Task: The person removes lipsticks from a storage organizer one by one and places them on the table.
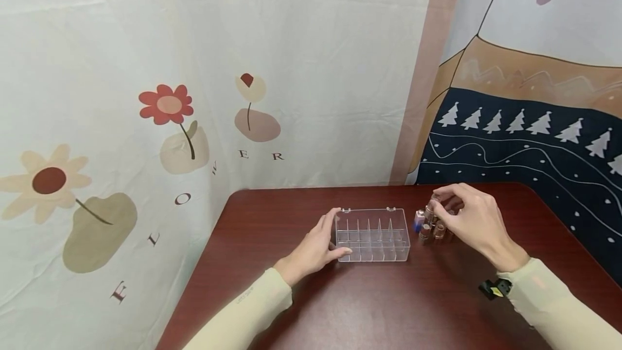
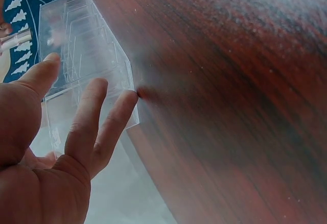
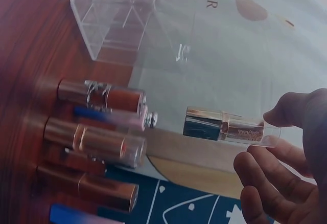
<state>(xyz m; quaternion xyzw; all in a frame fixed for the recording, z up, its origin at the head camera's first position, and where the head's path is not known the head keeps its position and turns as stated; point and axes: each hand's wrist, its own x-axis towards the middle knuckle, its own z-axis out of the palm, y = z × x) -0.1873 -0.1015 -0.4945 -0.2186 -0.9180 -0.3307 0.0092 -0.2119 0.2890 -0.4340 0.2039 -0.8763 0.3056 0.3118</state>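
Note:
A clear plastic divided box (image 1: 372, 235) stands on the table with rows of small compartments. My left hand (image 1: 316, 244) spans its left end, thumb at the front edge and fingers toward the back. The left wrist view shows mostly straight fingers (image 2: 86, 114) against the box's end wall. My right hand (image 1: 473, 220) pinches a lipstick tube (image 3: 230, 127) by its transparent end between thumb and fingertips, raised above the other tubes. Several upright lipsticks (image 3: 102, 98) stand just below that hand, partly hidden by it in the head view.
A blue and pink tube (image 1: 418, 221) is among the standing lipsticks, right of the box. The dark red wooden table (image 1: 374, 301) has a printed curtain (image 1: 311, 69) hanging along its back edge. A wrist strap (image 1: 495, 288) is on the right arm.

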